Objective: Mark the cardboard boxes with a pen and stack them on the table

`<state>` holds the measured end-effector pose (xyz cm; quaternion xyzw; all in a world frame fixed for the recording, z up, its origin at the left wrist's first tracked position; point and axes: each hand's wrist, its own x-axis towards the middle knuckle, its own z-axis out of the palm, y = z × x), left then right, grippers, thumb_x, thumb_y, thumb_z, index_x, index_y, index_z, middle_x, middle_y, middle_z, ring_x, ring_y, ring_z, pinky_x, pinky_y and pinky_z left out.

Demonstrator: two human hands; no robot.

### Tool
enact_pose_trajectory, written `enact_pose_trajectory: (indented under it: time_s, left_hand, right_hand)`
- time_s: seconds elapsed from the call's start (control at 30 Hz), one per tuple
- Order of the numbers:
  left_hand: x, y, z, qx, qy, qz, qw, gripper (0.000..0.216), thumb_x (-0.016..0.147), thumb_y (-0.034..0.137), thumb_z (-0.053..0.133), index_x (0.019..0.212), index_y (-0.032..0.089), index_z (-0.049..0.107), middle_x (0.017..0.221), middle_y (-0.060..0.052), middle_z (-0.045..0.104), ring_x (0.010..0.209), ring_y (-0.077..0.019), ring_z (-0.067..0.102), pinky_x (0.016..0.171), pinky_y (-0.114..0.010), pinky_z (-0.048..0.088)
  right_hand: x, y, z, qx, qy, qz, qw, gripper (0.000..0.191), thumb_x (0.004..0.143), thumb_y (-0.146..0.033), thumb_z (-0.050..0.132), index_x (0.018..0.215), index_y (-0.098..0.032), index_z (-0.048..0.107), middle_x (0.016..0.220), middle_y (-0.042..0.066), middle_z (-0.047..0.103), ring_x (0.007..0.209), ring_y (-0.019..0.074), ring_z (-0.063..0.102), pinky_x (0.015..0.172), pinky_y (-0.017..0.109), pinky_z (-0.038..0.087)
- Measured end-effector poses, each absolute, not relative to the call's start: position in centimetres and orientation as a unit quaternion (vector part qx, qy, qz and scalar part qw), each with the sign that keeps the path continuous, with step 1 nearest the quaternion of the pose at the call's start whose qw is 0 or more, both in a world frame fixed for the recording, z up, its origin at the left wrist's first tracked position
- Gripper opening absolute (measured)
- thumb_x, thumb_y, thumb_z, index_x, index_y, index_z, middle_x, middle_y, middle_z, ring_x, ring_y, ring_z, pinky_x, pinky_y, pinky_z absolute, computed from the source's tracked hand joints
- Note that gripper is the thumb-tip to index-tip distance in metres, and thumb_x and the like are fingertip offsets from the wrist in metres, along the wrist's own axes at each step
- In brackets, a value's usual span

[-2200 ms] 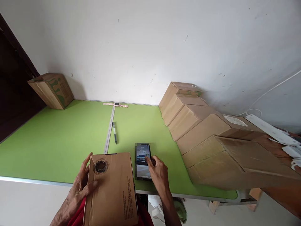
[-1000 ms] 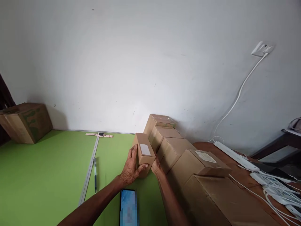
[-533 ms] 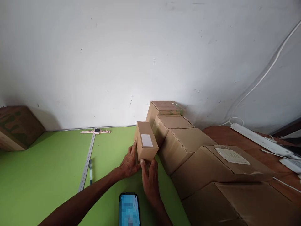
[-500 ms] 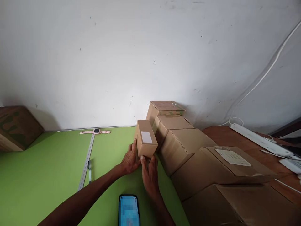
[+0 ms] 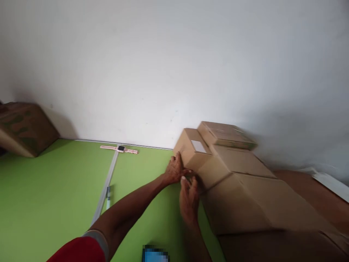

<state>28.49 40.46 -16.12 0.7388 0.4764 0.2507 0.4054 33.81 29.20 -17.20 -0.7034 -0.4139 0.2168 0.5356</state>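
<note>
A small cardboard box [image 5: 188, 156] with a white label [image 5: 199, 146] on top stands at the wall end of the green tabletop [image 5: 68, 193], against larger boxes. My left hand [image 5: 174, 171] presses its stretched fingers on the box's left side, thumb pointing toward its front. Just below the front lower edge is my right hand [image 5: 189, 200], its thumb and fingers bent but apart, nothing visible between them. Whether the right fingertips touch the box, I cannot tell.
A row of larger cardboard boxes [image 5: 245, 200] runs along the right. To the left lie a smartwatch [image 5: 121, 148], a metal strip [image 5: 111, 169] and a pen [image 5: 108, 198]. Another box [image 5: 29, 129] sits far left. A phone [image 5: 155, 253] lies at the bottom edge.
The small box has moved away from me toward the wall and sits closer against the larger boxes. My right fingers have drawn back from its front. The view has shifted and blurred slightly.
</note>
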Motion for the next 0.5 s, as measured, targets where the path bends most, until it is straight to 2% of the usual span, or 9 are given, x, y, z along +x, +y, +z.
enact_pose_trajectory:
  time_s: [0.03,0.1,0.13,0.2,0.3,0.37,0.4,0.47,0.5]
  left_hand:
    - [28.1,40.3,-15.8,0.741,0.471,0.243,0.413,0.107,0.094,0.058,0.076,0.170,0.007,0.021,0.155,-0.033,0.047,0.141,-0.0456,0.054,0.116,-0.061,0.046]
    - [26.1,40.0,-14.8,0.754,0.449,0.223,0.424,0.121,0.083,0.064,0.084,0.170,0.004,0.023,0.150,-0.034,0.052,0.138,-0.0477,0.057,0.110,-0.059,0.052]
    - [24.4,39.8,-14.2,0.765,0.433,0.214,0.427,0.119,0.080,0.065,0.087,0.168,0.008,0.032,0.145,-0.030,0.058,0.130,-0.0457,0.064,0.104,-0.057,0.057]
    - [19.4,38.8,-12.9,0.781,0.413,0.214,0.417,0.106,0.077,0.064,0.089,0.161,0.015,0.049,0.141,-0.023,0.065,0.113,-0.0385,0.074,0.093,-0.051,0.063]
    - [8.9,35.9,-10.9,0.774,0.443,0.299,0.341,0.082,0.087,0.058,0.082,0.156,0.021,0.056,0.143,-0.017,0.067,0.101,-0.0285,0.078,0.082,-0.041,0.067]
    - [0.4,33.9,-9.7,0.723,0.510,0.385,0.262,0.064,0.100,0.049,0.069,0.156,0.026,0.052,0.150,-0.015,0.061,0.114,-0.0271,0.074,0.087,-0.041,0.067]
    - [-4.1,33.2,-9.2,0.680,0.553,0.431,0.213,0.061,0.104,0.048,0.062,0.158,0.025,0.048,0.154,-0.017,0.055,0.122,-0.0290,0.070,0.093,-0.045,0.065]
    - [-13.0,32.4,-8.3,0.572,0.639,0.503,0.111,0.072,0.104,0.057,0.055,0.162,0.018,0.036,0.162,-0.025,0.040,0.142,-0.0387,0.054,0.110,-0.060,0.055]
    - [-17.3,32.3,-8.0,0.514,0.674,0.526,0.067,0.083,0.103,0.063,0.053,0.166,0.015,0.025,0.167,-0.029,0.028,0.153,-0.0438,0.039,0.119,-0.068,0.044]
  right_hand:
    - [33.6,28.7,-16.6,-0.700,-0.420,0.219,0.534,0.098,0.090,-0.079,0.046,0.148,-0.001,0.053,0.147,0.035,0.060,0.136,0.0451,0.060,0.112,0.056,0.047]
    - [32.9,27.9,-15.1,-0.695,-0.428,0.229,0.531,0.098,0.087,-0.079,0.053,0.148,-0.002,0.052,0.143,0.035,0.061,0.132,0.0470,0.061,0.107,0.059,0.050]
    - [32.3,27.6,-14.4,-0.695,-0.429,0.223,0.531,0.097,0.085,-0.078,0.057,0.145,-0.002,0.055,0.138,0.035,0.063,0.128,0.0479,0.063,0.101,0.059,0.053]
    - [30.5,27.5,-13.1,-0.698,-0.451,0.224,0.509,0.094,0.086,-0.075,0.061,0.147,-0.004,0.053,0.143,0.035,0.060,0.127,0.0482,0.064,0.096,0.058,0.056]
    - [25.7,28.2,-12.0,-0.674,-0.502,0.252,0.479,0.093,0.086,-0.081,0.058,0.144,-0.009,0.057,0.148,0.032,0.059,0.120,0.0477,0.067,0.087,0.057,0.059]
    - [20.9,29.2,-11.8,-0.622,-0.556,0.315,0.453,0.088,0.085,-0.086,0.053,0.136,-0.014,0.062,0.145,0.028,0.064,0.116,0.0450,0.070,0.084,0.056,0.061]
    - [18.2,29.8,-11.8,-0.587,-0.587,0.353,0.432,0.085,0.085,-0.087,0.051,0.131,-0.016,0.064,0.142,0.027,0.066,0.114,0.0433,0.071,0.083,0.055,0.062]
    - [12.4,31.0,-11.9,-0.498,-0.656,0.426,0.376,0.078,0.089,-0.084,0.047,0.124,-0.017,0.066,0.135,0.026,0.070,0.110,0.0400,0.073,0.084,0.055,0.063]
    - [9.5,31.5,-11.9,-0.451,-0.688,0.451,0.347,0.074,0.091,-0.081,0.046,0.121,-0.017,0.067,0.131,0.026,0.071,0.107,0.0384,0.074,0.084,0.055,0.063]
